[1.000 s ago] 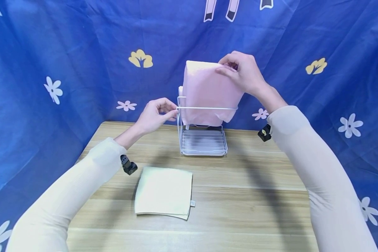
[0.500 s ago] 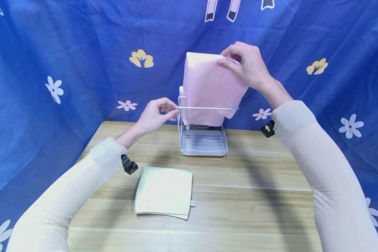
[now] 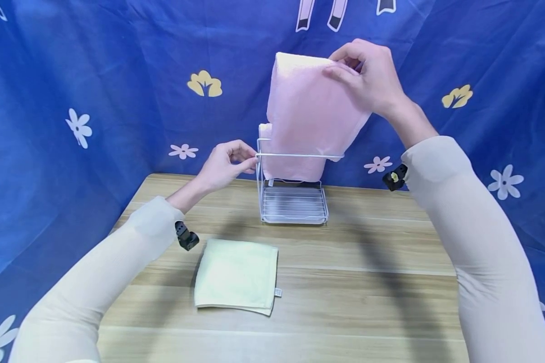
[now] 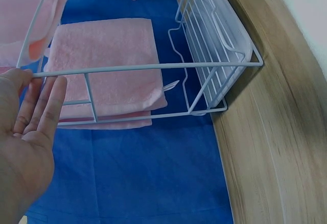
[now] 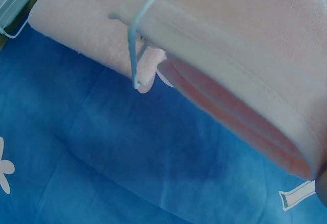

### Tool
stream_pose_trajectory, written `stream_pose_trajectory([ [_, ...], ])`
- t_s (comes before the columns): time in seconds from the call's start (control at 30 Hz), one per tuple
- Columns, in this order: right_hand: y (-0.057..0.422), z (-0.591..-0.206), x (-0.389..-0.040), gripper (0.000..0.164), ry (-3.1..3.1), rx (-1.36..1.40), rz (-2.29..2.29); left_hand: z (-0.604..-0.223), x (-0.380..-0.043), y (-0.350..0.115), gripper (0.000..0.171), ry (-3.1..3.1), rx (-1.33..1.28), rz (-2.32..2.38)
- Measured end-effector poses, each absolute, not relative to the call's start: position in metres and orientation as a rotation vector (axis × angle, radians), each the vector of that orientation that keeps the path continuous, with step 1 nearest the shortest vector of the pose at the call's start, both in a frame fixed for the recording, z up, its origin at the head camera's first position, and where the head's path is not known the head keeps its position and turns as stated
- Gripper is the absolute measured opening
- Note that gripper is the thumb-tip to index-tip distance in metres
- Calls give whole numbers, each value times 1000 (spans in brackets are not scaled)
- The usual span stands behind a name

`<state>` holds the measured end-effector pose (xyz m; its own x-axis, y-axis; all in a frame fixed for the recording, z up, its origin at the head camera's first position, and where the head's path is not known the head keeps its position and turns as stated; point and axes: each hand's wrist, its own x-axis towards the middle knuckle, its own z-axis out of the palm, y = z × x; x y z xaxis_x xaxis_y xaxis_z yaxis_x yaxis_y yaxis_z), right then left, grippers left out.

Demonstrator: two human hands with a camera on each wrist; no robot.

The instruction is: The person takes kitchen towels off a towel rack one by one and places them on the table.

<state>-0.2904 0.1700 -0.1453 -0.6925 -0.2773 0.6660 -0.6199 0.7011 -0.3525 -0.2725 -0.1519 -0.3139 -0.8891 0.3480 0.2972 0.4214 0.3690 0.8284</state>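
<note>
High over a white wire rack (image 3: 300, 155), my right hand (image 3: 370, 75) pinches a folded pink towel (image 3: 318, 101) by its upper right corner. The towel's lower edge hangs behind the rack's front top bar. A second folded pink towel (image 4: 107, 45) with a small tag hangs in the rack; in the head view the held towel partly hides it. My left hand (image 3: 224, 164) pinches the rack's upper left corner between thumb and fingers. In the right wrist view the held towel (image 5: 255, 35) sags open at its fold, and only a sliver of that hand shows.
A folded pale green towel (image 3: 236, 272) with a side tag lies on the wooden table (image 3: 345, 312), left of centre. The rack's slatted base (image 3: 295, 220) stands near the table's back edge. A blue patterned curtain (image 3: 141, 101) hangs close behind.
My right hand has risen and shifted right, drawing the pink towel upward so more of it is above the rack's bar. The left hand stays at the rack's corner.
</note>
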Motion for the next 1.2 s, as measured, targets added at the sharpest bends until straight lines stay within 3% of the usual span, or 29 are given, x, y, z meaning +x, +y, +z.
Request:
stream_pose_trajectory([
  [0.63,197,-126,-278,33,-2256,620,759,-312,-269,-152,21,-2547,-719,-1572],
  [1.2,220,-138,-250,28,-2248,617,776,-314,-272,-153,19,-2516,-736,-1614],
])
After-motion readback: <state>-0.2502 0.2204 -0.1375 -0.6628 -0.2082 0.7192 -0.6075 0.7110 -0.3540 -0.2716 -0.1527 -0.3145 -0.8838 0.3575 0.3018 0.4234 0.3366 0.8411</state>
